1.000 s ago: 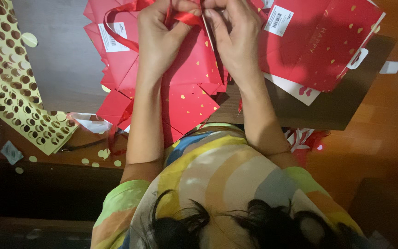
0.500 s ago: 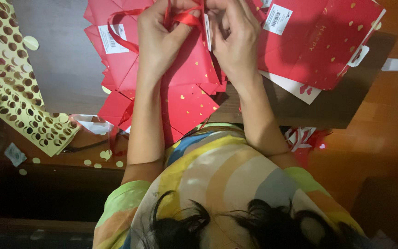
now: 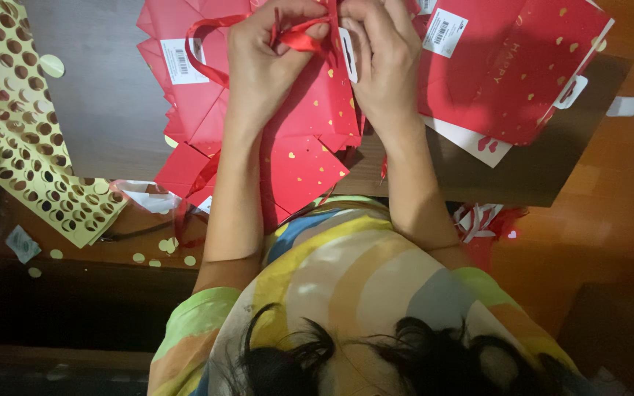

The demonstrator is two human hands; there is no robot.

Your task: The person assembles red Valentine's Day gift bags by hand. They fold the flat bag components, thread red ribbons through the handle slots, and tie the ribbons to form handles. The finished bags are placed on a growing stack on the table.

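Both hands are raised over a flat red gift bag [image 3: 310, 117] dotted with small gold hearts. My left hand [image 3: 262, 66] pinches a red ribbon [image 3: 299, 38] at the bag's top edge; the ribbon's loop [image 3: 203, 55] curls out to the left. My right hand [image 3: 383, 70] grips the bag's top next to it, fingers beside a white tag [image 3: 348, 55]. The fingertips of the two hands nearly touch. More folded red bags [image 3: 185, 172] lie under and below this one.
A stack of red bags with white barcode labels [image 3: 522, 66] lies at the right on a dark grey board [image 3: 104, 110]. Yellow sheets punched with round holes [image 3: 16, 139] lie at the left. Loose round yellow stickers [image 3: 163, 248] dot the brown floor.
Both hands have stayed at the bag's top. The left fingers have shifted along the ribbon, and its loop on the left has changed shape slightly.
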